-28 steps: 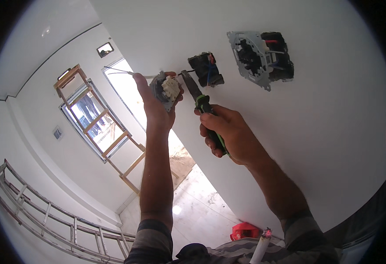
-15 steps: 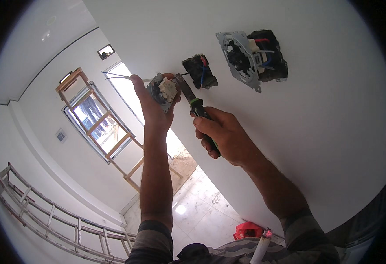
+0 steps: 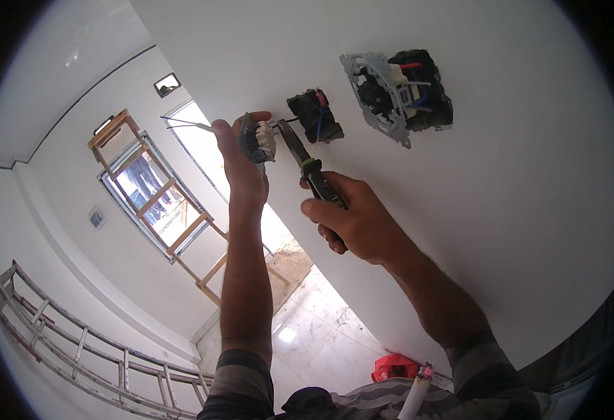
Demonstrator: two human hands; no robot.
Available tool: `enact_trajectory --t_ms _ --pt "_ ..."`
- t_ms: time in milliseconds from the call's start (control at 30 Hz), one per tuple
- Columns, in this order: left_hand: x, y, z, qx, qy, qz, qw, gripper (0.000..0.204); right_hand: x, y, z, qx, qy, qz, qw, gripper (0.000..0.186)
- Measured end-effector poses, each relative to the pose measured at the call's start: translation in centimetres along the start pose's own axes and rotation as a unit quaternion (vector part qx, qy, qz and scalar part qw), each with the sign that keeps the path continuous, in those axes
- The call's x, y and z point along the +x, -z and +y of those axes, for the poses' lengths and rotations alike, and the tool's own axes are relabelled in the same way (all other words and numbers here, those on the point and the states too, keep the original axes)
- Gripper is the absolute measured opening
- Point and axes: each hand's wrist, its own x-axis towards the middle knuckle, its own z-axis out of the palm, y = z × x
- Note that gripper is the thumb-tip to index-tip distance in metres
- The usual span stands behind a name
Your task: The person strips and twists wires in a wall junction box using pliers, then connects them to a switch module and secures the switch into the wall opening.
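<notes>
My left hand point(image 3: 239, 157) is closed round a switch or socket insert point(image 3: 263, 142) with a cream back and grey metal frame, held edge-on to the wall. A short cable with two thin stripped wires point(image 3: 184, 123) sticks out past my left thumb. In my right hand point(image 3: 356, 220) are pliers point(image 3: 312, 168) with black and green handles, jaws pointing up beside the insert. Their tip meets a dark wire running from the small wall box point(image 3: 316, 115); whether they grip it I cannot tell. Red and blue wires also show in that box.
Up on the right, another insert point(image 3: 377, 98) hangs out of a larger wall box point(image 3: 429, 91) by its wires. A wooden ladder point(image 3: 154, 185) leans by a window, and a metal ladder point(image 3: 83, 343) lies lower left. Below, a red bag point(image 3: 394, 367) rests near the wall's foot.
The insert in my left hand has turned more edge-on, and my left forefinger now reaches over its top. The pliers have shifted slightly, their tip staying by the dark wire.
</notes>
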Motion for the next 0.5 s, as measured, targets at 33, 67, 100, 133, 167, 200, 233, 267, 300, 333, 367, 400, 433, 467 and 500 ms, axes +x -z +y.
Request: enact_trajectory --t_ms 33,67,100,133,167,200,233,267,300,333,367,400,433,467,500 --pt "0.03 -0.03 0.0 0.023 -0.02 0.006 1.0 0.089 0.0 0.01 -0.02 -0.002 0.0 0.002 1.0 0.032" --pt "0.15 0.06 -0.06 0.004 -0.007 0.005 1.0 0.086 -0.02 -0.06 -0.08 -0.003 0.0 0.003 1.0 0.034" --pt "0.38 0.21 -0.23 -0.015 0.006 0.004 1.0 0.082 -0.03 -0.13 -0.11 -0.004 0.001 0.003 1.0 0.036" --pt "0.49 0.34 -0.28 -0.034 0.019 0.004 0.999 0.078 0.05 -0.21 -0.02 -0.006 0.005 0.0 1.0 0.037" --pt "0.44 0.18 -0.23 -0.039 0.024 0.001 0.999 0.075 0.17 -0.09 0.2 -0.008 0.009 0.0 1.0 0.037" --pt "0.29 0.0 -0.04 -0.044 0.028 -0.002 0.999 0.073 0.19 -0.03 0.21 -0.006 0.01 0.0 1.0 0.038" --pt "0.22 -0.14 0.02 -0.049 0.033 -0.005 0.998 0.07 0.18 0.03 0.24 -0.004 0.011 0.001 1.0 0.039" --pt "0.23 -0.06 -0.03 -0.054 0.032 -0.007 0.998 0.07 0.11 -0.1 0.14 0.002 0.009 0.001 1.0 0.039" --pt "0.27 0.02 -0.11 -0.058 0.031 -0.009 0.998 0.07 0.07 -0.21 0.12 0.008 0.007 0.0 1.0 0.039" --pt "0.27 0.08 -0.16 -0.063 0.031 -0.012 0.997 0.07 0.06 -0.27 0.2 0.005 0.005 0.003 1.0 0.04" --pt "0.14 -0.08 -0.14 -0.069 0.02 -0.015 0.997 0.069 0.0 -0.22 0.26 0.001 0.004 0.006 1.0 0.04" --pt "-0.09 -0.32 -0.1 -0.075 0.009 -0.018 0.997 0.067 -0.06 -0.18 0.34 -0.002 0.003 0.009 1.0 0.04" --pt "-0.21 -0.48 -0.08 -0.081 -0.002 -0.021 0.996 0.066 -0.13 -0.14 0.44 -0.004 0.004 0.011 1.0 0.04" --pt "-0.12 -0.22 -0.28 -0.085 -0.024 -0.031 0.996 0.065 -0.17 -0.25 0.51 -0.005 0.005 0.011 1.0 0.039" --pt "0.06 0.16 -0.77 -0.089 -0.045 -0.041 0.994 0.063 -0.18 -0.32 0.56 -0.007 0.007 0.012 1.0 0.039"
